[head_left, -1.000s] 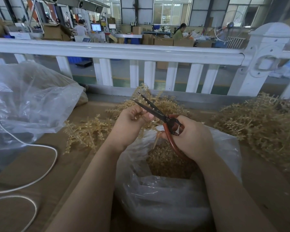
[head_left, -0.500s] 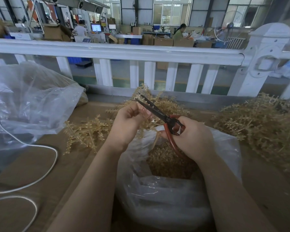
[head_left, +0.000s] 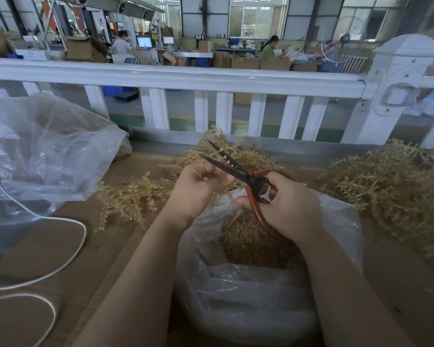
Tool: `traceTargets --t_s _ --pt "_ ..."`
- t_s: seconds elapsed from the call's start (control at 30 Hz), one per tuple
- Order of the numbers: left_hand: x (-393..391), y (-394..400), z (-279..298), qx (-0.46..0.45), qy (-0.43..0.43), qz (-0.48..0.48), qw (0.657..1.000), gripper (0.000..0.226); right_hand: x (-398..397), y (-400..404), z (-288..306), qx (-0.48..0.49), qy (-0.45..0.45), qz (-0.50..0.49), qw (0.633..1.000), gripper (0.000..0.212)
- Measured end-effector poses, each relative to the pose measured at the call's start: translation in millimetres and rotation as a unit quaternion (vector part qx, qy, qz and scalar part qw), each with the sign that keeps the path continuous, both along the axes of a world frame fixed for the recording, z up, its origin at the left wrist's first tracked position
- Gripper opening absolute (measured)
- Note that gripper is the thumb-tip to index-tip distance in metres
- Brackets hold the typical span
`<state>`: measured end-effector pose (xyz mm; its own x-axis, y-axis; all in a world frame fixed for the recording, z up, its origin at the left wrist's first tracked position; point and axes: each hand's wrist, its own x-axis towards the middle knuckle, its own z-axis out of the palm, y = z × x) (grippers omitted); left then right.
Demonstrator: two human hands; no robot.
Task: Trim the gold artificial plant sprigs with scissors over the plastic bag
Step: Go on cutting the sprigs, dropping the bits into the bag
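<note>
**Scissors open over the bag**

At far left we see a large clear bag (head_left: 43,156) slumped on the brown surface (head_left: 60,246), with a white cable (head_left: 68,256) looping in front of it. Next comes a pile of gold sprigs (head_left: 125,196) lying on the surface. Our left hand (head_left: 198,189) has its fingers curled round a gold sprig (head_left: 212,175), held up against the blades. Our right hand (head_left: 288,206) grips the red handles of the scissors (head_left: 238,171), whose dark blades stand apart and point up and to the left. Both hands are above the open plastic bag (head_left: 248,291), which holds gold trimmings (head_left: 251,246). At right lies a bigger heap of sprigs (head_left: 391,189). A white railing (head_left: 176,76) runs along behind the surface.
</note>
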<state>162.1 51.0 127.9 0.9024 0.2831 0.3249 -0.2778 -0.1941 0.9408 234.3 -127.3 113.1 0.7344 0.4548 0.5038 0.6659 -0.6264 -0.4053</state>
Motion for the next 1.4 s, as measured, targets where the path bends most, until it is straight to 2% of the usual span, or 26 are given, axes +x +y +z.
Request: traceTargets --t_s 0.1,0.2,0.3,0.43,0.53,0.67,1.1,1.23,1.3,1.4 --pt "-1 1 0 -0.008 -0.011 -0.029 0.999 0.014 -1 0 0 0.008 0.003 0.001 1.000 0.076" --pt "-2 1 3 -0.047 -0.038 -0.050 0.997 0.006 -1 0 1 0.019 0.006 -0.007 1.000 0.076" --pt "-3 1 3 -0.068 -0.061 -0.031 0.995 0.011 -1 1 1 0.021 0.015 -0.009 1.000 0.076" --pt "0 1 -1 -0.048 -0.059 0.014 0.997 0.010 0 1 1 0.015 0.023 -0.007 1.000 0.079" --pt "2 -6 -1 -0.079 -0.075 0.017 0.994 0.014 0 1 1 0.030 0.027 -0.007 0.999 0.074" --pt "2 -10 -2 -0.100 -0.081 0.013 0.992 0.018 -1 1 1 0.042 0.026 -0.003 0.999 0.079" --pt "1 -8 -4 -0.049 -0.079 -0.033 0.995 0.016 0 1 1 0.019 0.013 -0.012 1.000 0.076" --pt "2 -7 -4 -0.054 -0.068 -0.024 0.996 0.019 -2 1 1 0.032 0.014 -0.011 0.999 0.072" --pt "3 -7 -4 -0.061 -0.076 -0.008 0.995 0.011 -2 2 1 0.033 0.015 -0.010 0.999 0.069" --pt "4 -7 -5 -0.061 -0.097 0.012 0.993 0.014 -2 1 1 0.030 0.015 -0.011 0.999 0.067"
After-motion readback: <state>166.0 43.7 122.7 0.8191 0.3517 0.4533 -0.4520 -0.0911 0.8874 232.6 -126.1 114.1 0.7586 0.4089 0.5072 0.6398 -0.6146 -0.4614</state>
